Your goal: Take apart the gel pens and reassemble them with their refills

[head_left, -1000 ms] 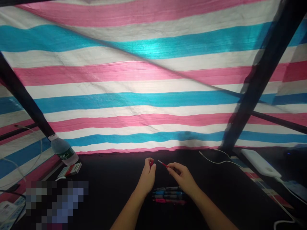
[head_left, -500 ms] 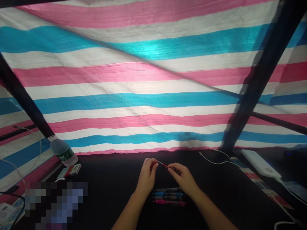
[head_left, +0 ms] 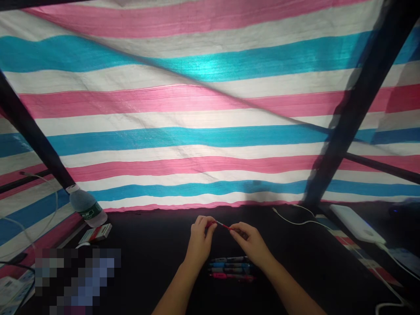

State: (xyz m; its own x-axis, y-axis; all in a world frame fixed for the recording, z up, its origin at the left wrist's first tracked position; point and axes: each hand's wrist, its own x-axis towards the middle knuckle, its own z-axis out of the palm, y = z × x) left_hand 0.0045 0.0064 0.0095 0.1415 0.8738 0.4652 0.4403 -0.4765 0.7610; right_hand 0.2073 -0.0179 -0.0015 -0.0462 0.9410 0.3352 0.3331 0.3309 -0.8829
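Note:
A thin red pen (head_left: 224, 225) spans the gap between my hands above the black tabletop (head_left: 147, 262). My left hand (head_left: 202, 238) pinches its left end, where a bit of red shows at the fingertips. The other end sits between the thumb and fingers of my right hand (head_left: 248, 240). A paler stretch shows near the left fingertips; whether the pen is in two parts there, I cannot tell. Just below the hands, several pens lie side by side, among them a blue pen (head_left: 229, 265) and a pink pen (head_left: 229, 276).
At the left stand a clear bottle (head_left: 88, 208) with a green label and a small box (head_left: 96, 234). A white power strip (head_left: 357, 224) with cables lies at the right. Striped sheeting (head_left: 197, 135) hangs behind the table, between dark posts (head_left: 348, 113).
Both hands stay almost where they were, still pinching the red pen. Only a very slight shift of the view shows.

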